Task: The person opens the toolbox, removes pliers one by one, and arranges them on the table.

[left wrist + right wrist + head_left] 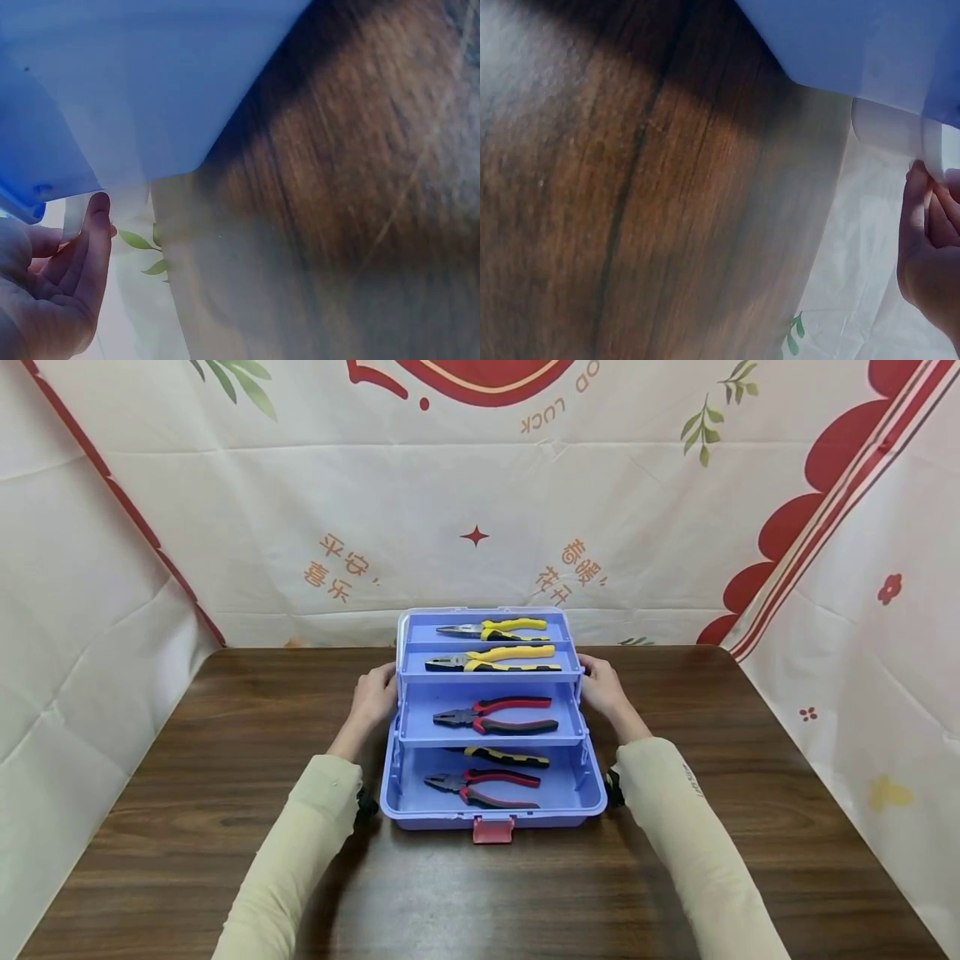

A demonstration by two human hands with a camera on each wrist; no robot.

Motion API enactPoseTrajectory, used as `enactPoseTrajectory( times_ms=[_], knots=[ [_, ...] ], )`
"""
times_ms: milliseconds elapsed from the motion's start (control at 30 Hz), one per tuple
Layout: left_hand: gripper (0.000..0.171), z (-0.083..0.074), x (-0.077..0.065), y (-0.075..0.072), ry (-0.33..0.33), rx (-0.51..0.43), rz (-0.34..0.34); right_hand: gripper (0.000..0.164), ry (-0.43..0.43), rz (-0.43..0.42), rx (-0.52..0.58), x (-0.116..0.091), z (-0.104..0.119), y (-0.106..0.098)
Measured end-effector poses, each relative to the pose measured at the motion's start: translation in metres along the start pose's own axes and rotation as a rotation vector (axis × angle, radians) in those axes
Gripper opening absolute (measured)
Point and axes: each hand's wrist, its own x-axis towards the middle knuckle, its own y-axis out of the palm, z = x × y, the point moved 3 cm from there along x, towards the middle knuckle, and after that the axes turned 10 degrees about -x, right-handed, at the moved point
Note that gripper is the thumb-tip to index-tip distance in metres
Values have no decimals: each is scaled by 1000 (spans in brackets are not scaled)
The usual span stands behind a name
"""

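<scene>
A blue toolbox stands unfolded at the table's middle, its trays stepped upward. Behind it hangs the translucent lid. My left hand pinches the lid's edge at the left, and my right hand pinches it at the right. Yellow long-nose pliers lie in the top compartment, above yellow combination pliers. Red-and-black pliers rest in the middle tray. The bottom holds another red-and-black pair and a yellow-and-black handle, partly hidden under the tray.
A red latch hangs at the toolbox's front. Beneath is a dark wooden table. A white printed cloth hangs behind the table and along both sides.
</scene>
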Motion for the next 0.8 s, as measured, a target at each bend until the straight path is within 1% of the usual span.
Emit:
enactPoseTrajectory(
  times_ms=[200, 333, 467, 633, 800],
  knots=[
    [31, 3, 1, 2, 5, 43, 7, 30, 25, 46, -17, 1, -3, 2],
    [29, 4, 2, 4, -10, 64, 22, 28, 33, 67, -25, 1, -6, 3],
    [28, 6, 2, 6, -19, 80, 22, 33, 63, 103, -8, 1, -7, 6],
    [26, 8, 2, 7, -30, 90, 23, 38, 119, 153, 23, 1, -9, 9],
    [25, 9, 2, 9, -21, 100, 28, 40, 140, 188, 65, 2, -13, 11]
  ],
)
